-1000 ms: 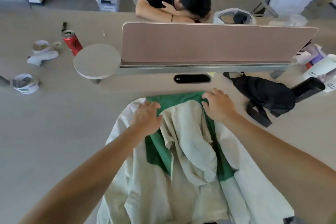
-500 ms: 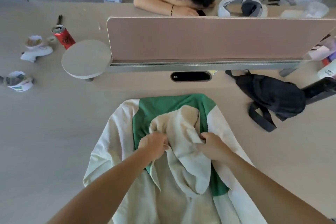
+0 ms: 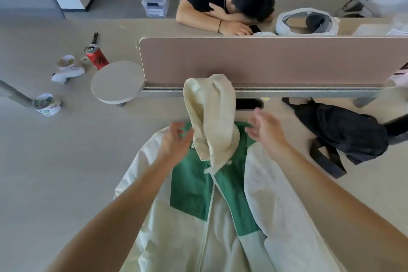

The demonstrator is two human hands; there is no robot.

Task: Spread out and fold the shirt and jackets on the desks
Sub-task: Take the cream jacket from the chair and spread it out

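Note:
A cream and green zip-up hooded jacket [image 3: 198,201] lies front side up on the desk [image 3: 66,172], zipper running down its middle. Its cream hood [image 3: 212,112] is flung up and away from me, its tip in front of the divider. My left hand [image 3: 176,141] hovers just left of the hood's base, fingers loosely curved, holding nothing. To the hood's right is my right hand [image 3: 267,130], fingers spread and also free of the cloth. Both forearms cross over the jacket's sleeves.
A pink divider panel [image 3: 265,59] stands across the desk, with a round side shelf [image 3: 118,81] at its left end. A black bag [image 3: 344,130] lies right of the jacket. A red can [image 3: 96,56] and paper cups [image 3: 47,104] stand at left. A person leans on the far desk.
Both hands were gripping the hood bunched on the chest; now the hood is flipped up toward the divider and both hands have let go. The green front and zipper are uncovered.

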